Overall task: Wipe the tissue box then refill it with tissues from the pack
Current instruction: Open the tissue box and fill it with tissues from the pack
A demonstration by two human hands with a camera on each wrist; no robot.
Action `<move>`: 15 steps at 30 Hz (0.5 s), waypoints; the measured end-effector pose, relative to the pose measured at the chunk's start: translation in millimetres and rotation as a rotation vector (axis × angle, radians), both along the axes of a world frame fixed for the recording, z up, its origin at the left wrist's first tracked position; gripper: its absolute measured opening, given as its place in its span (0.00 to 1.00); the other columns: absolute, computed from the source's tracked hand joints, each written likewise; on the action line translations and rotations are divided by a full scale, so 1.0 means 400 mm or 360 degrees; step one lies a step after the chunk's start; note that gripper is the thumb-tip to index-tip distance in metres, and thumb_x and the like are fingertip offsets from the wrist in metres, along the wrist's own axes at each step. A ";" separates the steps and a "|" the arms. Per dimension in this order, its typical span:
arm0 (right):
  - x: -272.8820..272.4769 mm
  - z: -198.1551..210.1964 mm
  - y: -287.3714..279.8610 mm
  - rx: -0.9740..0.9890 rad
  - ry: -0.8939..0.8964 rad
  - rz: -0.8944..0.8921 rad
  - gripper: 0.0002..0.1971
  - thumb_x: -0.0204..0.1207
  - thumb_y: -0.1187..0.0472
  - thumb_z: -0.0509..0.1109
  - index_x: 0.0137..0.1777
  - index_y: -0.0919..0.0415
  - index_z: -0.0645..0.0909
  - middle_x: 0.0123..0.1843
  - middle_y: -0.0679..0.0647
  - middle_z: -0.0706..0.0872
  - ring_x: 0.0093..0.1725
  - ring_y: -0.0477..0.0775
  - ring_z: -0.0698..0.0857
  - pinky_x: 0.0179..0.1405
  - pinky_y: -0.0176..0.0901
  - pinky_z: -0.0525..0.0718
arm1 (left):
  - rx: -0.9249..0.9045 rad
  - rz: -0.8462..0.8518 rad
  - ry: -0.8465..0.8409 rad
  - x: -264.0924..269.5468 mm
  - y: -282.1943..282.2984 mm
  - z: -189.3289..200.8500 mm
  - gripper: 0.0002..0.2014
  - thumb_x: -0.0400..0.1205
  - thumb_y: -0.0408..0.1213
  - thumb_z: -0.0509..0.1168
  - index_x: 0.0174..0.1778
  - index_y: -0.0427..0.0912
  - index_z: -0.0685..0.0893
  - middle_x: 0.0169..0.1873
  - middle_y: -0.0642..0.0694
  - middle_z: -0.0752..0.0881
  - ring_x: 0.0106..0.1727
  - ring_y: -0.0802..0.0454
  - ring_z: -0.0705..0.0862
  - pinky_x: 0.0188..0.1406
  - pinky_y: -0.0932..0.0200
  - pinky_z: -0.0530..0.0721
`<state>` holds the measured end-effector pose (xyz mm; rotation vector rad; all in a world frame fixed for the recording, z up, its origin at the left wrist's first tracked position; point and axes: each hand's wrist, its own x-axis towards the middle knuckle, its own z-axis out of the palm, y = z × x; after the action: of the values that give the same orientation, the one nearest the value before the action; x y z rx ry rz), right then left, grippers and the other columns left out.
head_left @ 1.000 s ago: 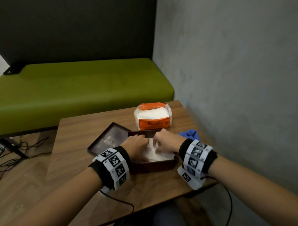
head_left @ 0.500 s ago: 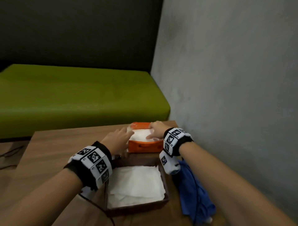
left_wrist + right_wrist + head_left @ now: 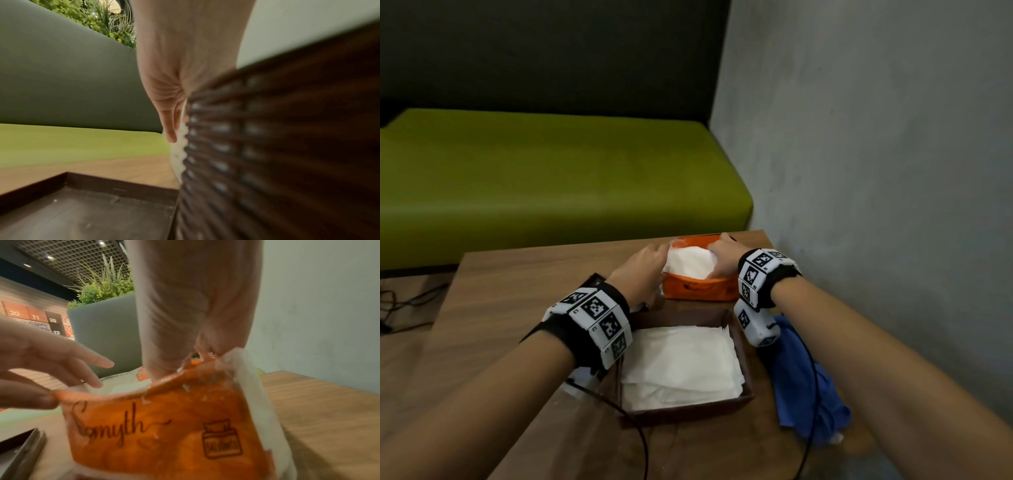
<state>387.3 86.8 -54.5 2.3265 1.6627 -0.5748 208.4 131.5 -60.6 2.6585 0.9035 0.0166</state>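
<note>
Mid-frame in the head view, the left hand point(image 3: 643, 270) pinches the orange tissue pack point(image 3: 698, 292) by its left rim while the right hand point(image 3: 722, 257) grips its right.

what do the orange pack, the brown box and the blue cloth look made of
Orange pack: thin glossy plastic film, judging by its wrinkles and shine.
Brown box: stiff, matt; ribbed outside in the left wrist view, perhaps woven, too blurred to say.
Blue cloth: soft matt fabric, lying in folds.
</note>
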 end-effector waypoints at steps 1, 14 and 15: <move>-0.001 0.002 -0.001 0.0013 0.0015 0.0022 0.25 0.69 0.52 0.75 0.62 0.64 0.75 0.65 0.65 0.76 0.66 0.63 0.71 0.63 0.54 0.76 | 0.0005 -0.0002 -0.0015 0.001 -0.002 -0.001 0.31 0.82 0.33 0.62 0.78 0.36 0.55 0.65 0.32 0.76 0.66 0.36 0.76 0.59 0.49 0.75; 0.000 0.015 -0.044 0.0345 0.0363 0.0025 0.20 0.67 0.55 0.77 0.53 0.68 0.81 0.52 0.61 0.85 0.52 0.61 0.81 0.45 0.46 0.75 | -0.0007 0.0053 -0.0081 -0.008 -0.018 -0.002 0.33 0.81 0.33 0.63 0.78 0.33 0.52 0.62 0.29 0.79 0.65 0.35 0.76 0.56 0.49 0.75; 0.002 0.019 -0.052 0.0433 0.0424 0.0018 0.22 0.68 0.56 0.77 0.59 0.66 0.80 0.57 0.61 0.85 0.57 0.61 0.81 0.49 0.46 0.75 | -0.0025 0.0079 -0.0095 -0.010 -0.015 -0.004 0.31 0.81 0.32 0.62 0.77 0.32 0.54 0.60 0.29 0.80 0.63 0.34 0.78 0.52 0.50 0.75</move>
<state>388.0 66.2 -46.9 2.5156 1.9819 -0.7244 204.3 125.3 -62.0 2.6062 0.9459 0.0999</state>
